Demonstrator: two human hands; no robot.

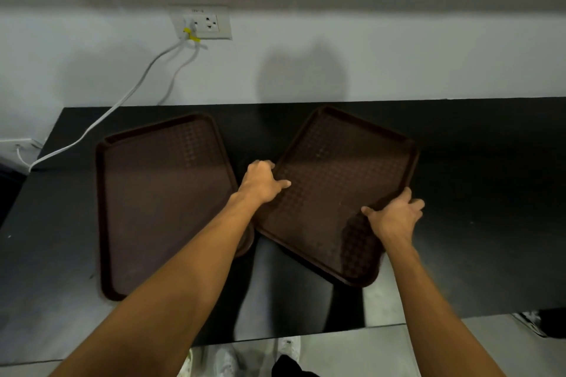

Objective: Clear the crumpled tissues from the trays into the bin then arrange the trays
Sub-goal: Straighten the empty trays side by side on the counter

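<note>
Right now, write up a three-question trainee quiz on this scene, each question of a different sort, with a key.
1. True or false: a crumpled tissue lies on the left tray.
2. The left hand and the right hand both grip: A the left tray; B the right tray; C neither tray.
3. Fill in: against the edges of the black table, the right tray sits ____ (square or askew).

Key: 1 false, the left tray shows no tissue; 2 B; 3 askew.
</note>
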